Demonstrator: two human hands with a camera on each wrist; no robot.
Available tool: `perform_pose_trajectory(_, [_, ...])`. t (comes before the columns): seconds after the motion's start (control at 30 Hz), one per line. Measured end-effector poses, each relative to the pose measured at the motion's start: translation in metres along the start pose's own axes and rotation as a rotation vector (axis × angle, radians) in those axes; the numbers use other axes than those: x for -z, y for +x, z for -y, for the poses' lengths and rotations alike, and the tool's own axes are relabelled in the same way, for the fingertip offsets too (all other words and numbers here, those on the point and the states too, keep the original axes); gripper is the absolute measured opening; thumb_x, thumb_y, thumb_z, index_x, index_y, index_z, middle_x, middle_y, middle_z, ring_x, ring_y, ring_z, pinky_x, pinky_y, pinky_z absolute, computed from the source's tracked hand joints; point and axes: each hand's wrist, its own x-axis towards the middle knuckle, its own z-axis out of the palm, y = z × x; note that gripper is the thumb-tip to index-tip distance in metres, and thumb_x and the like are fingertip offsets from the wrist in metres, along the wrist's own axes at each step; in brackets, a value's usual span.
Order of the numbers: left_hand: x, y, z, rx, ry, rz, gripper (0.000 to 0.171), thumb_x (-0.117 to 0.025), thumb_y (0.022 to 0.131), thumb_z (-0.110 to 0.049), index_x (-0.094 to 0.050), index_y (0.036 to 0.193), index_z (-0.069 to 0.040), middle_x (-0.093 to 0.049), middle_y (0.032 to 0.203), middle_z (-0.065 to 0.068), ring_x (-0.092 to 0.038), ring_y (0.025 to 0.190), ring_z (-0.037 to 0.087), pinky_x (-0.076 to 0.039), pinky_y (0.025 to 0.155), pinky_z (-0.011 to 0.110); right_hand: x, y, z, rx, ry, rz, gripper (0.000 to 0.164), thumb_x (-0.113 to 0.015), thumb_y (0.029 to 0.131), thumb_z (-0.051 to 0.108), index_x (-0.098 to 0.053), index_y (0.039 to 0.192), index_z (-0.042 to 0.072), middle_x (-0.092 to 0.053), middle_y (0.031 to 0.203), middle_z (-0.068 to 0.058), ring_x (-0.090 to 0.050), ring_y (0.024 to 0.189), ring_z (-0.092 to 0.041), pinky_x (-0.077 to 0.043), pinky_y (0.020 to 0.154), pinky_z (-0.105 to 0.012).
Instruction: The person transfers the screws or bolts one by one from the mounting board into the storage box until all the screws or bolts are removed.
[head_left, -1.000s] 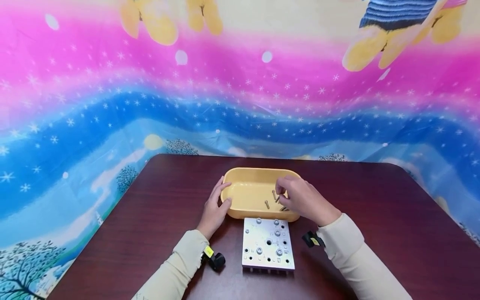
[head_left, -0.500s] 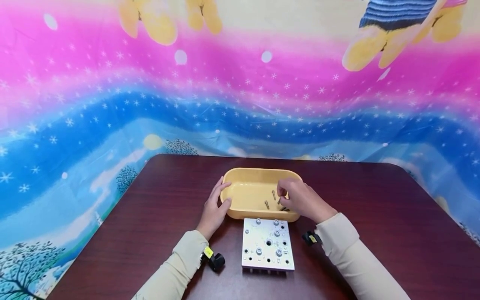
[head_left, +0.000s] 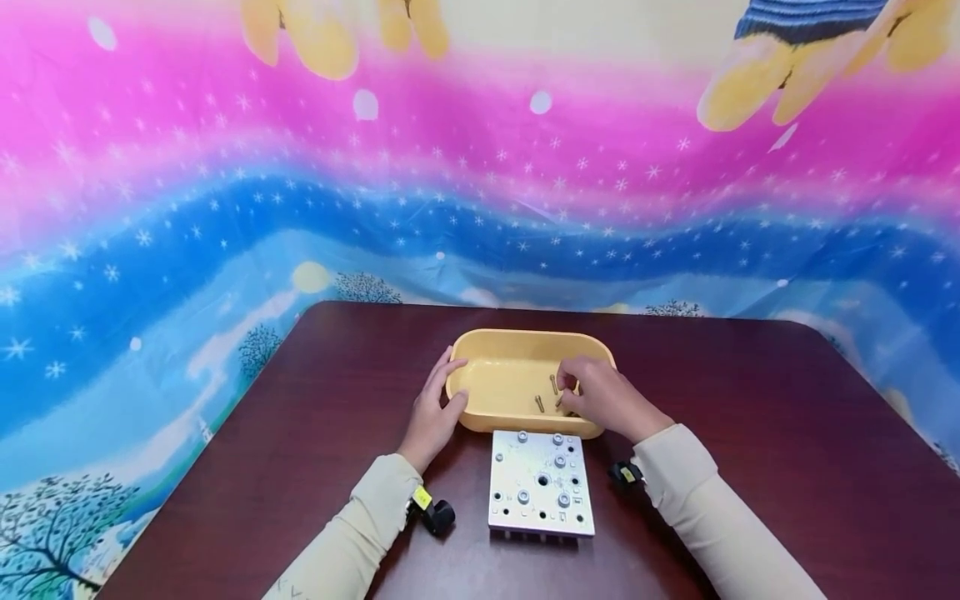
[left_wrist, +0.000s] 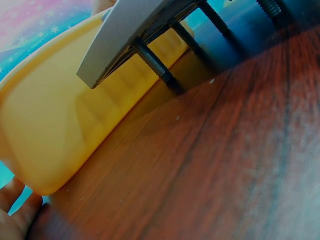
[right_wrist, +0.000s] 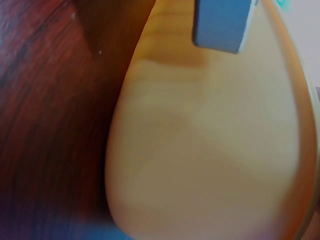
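Observation:
My left hand [head_left: 432, 414] grips the left end of a yellow tray [head_left: 495, 423], thumb on the near side and fingers at the far side. Inside the tray's right part, my right hand [head_left: 606, 398] pinches a small bolt [head_left: 558, 402], mostly hidden by the fingers. Two loose bolts [head_left: 539, 403] lie on the tray floor just left of that hand. In front of the tray stands a silver metal plate [head_left: 531, 467] with holes and several socket-head bolts seated in it. Threaded shanks [left_wrist: 155, 62] stick out beneath the plate in the left wrist view.
The dark red wooden table [head_left: 337, 375] carries the tray and the plate. Behind it hangs a colourful printed cloth [head_left: 480, 192]. A black wrist camera [head_left: 438, 517] sits beside the left cuff, another [head_left: 624, 475] beside the right.
The head view has shifted slightly. My right fingers have worked a little within the tray, and less of the bolt by their tips shows. The left hand keeps its hold on the tray.

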Motion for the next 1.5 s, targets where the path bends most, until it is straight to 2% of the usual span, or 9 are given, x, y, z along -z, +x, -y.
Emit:
perform_pose_trajectory(0.07, [0.001,-0.001,-0.011,0.001,-0.019,-0.006,0.044,-0.053,0.093,-0.004,-0.051,0.137,-0.007,-0.027,0.157,0.002,-0.024,0.143,0.027,-0.025,0.110,0.053,0.001,0.001,0.000,-0.004,-0.001,-0.002,0.016,-0.067,0.078,0.005,-0.056,0.078,0.017,-0.054,0.080,0.003,-0.046,0.066,-0.014,-0.041,0.058,-0.029])
perform_pose_trajectory(0.13, [0.002,-0.001,-0.014,-0.005,-0.024,-0.007,0.044,-0.053,0.093,-0.003,-0.051,0.137,-0.006,-0.027,0.157,0.002,-0.024,0.143,0.027,-0.025,0.110,0.053,0.001,0.002,0.000,-0.014,-0.001,0.001,0.017,-0.067,0.078,0.005,-0.056,0.078,0.018,-0.055,0.080,0.004,-0.046,0.065,-0.014,-0.041,0.058,-0.030])
perform_pose_trajectory(0.4, [0.000,0.010,0.023,-0.003,0.025,0.014,0.046,-0.055,0.094,-0.015,-0.051,0.139,-0.020,-0.025,0.156,-0.012,-0.023,0.143,0.014,-0.028,0.111,0.048,0.001,0.004,0.001,-0.055,0.002,0.022,0.016,-0.068,0.077,0.007,-0.058,0.078,0.019,-0.056,0.081,0.004,-0.048,0.069,-0.015,-0.042,0.060,-0.031])
perform_pose_trajectory(0.63, [-0.001,0.010,0.027,-0.007,0.017,0.012,0.045,-0.055,0.093,-0.017,-0.052,0.138,-0.022,-0.025,0.155,-0.017,-0.024,0.143,0.012,-0.027,0.111,0.048,0.000,0.002,0.000,-0.073,-0.007,0.034,0.010,-0.068,0.078,0.008,-0.062,0.079,0.017,-0.058,0.080,0.005,-0.048,0.065,-0.014,-0.041,0.058,-0.031])
perform_pose_trajectory(0.87, [-0.002,0.009,0.026,-0.002,0.003,-0.001,0.045,-0.058,0.093,-0.010,-0.052,0.138,-0.018,-0.026,0.155,-0.011,-0.025,0.143,0.016,-0.027,0.111,0.048,-0.001,0.003,0.002,-0.087,-0.018,0.057,0.005,-0.066,0.079,0.010,-0.067,0.082,0.014,-0.061,0.079,0.008,-0.050,0.063,-0.011,-0.042,0.059,-0.031])
perform_pose_trajectory(1.0, [-0.003,0.008,0.020,0.015,0.001,0.008,0.046,-0.056,0.093,-0.006,-0.051,0.139,-0.011,-0.026,0.157,-0.004,-0.023,0.144,0.021,-0.026,0.111,0.050,0.000,0.002,0.003,-0.089,-0.025,0.054,0.005,-0.065,0.079,0.010,-0.068,0.082,0.013,-0.061,0.079,0.008,-0.050,0.065,-0.010,-0.042,0.060,-0.031])
perform_pose_trajectory(1.23, [0.003,-0.002,-0.013,0.020,-0.004,0.030,0.045,-0.053,0.094,-0.005,-0.050,0.138,-0.005,-0.026,0.157,0.002,-0.023,0.144,0.025,-0.025,0.112,0.049,0.000,0.001,0.004,-0.099,-0.013,0.061,0.005,-0.066,0.080,0.011,-0.069,0.083,0.012,-0.062,0.079,0.008,-0.050,0.064,-0.011,-0.042,0.059,-0.031])
perform_pose_trajectory(1.5, [0.003,-0.002,-0.015,0.009,-0.007,0.025,0.045,-0.053,0.093,-0.003,-0.050,0.138,-0.004,-0.025,0.157,0.005,-0.022,0.144,0.027,-0.024,0.112,0.051,0.000,0.002,0.003,-0.109,-0.018,0.054,0.005,-0.067,0.081,0.010,-0.069,0.082,0.014,-0.062,0.079,0.008,-0.050,0.065,-0.012,-0.041,0.060,-0.032])
